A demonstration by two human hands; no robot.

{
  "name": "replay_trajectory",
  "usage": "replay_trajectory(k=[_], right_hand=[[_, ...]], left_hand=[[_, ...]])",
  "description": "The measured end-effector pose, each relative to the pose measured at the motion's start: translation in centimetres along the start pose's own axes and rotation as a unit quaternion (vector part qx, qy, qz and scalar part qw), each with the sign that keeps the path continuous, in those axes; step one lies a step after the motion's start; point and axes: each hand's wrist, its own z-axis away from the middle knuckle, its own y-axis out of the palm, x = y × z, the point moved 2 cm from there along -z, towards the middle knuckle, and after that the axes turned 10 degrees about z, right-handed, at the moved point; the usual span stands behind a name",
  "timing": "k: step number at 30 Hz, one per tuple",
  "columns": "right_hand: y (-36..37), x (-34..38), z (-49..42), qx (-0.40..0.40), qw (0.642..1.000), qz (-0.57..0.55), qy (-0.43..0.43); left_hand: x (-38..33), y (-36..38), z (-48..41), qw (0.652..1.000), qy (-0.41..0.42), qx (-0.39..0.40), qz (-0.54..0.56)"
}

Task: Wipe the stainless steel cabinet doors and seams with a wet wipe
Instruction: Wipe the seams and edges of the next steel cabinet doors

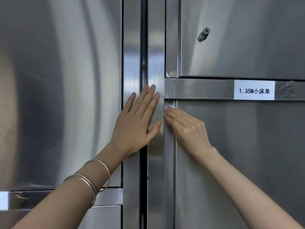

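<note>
While the wipe [169, 107] is pressed into the seam [175, 171] down-left of the label [254, 92] by the right hand [187, 128]'s flat fingers | left hand [137, 120] laid flat further left, nothing held | wipe reckoned soft, light, damp; best bunched under fingertips tbh

White wet wipe [170, 107], crumpled, pressed into vertical seam [175, 171] at top-left corner of brushed-steel lower door [239, 162].
</note>
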Motion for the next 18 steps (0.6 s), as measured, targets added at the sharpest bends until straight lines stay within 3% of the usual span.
replay_trajectory(k=[5,11,18], right_hand=[[-0.1,-0.9,-2.9,0.015,0.999,0.029,0.010],[-0.2,-0.1,0.8,0.014,0.999,0.021,-0.025],[0.9,-1.0,-1.6,0.016,0.998,-0.013,0.061]], left_hand=[[0.1,0.1,0.0,1.000,0.001,-0.009,0.003],[0.1,0.1,0.1,1.000,0.002,-0.013,0.008],[0.3,0.2,0.2,1.000,0.006,-0.020,0.012]])
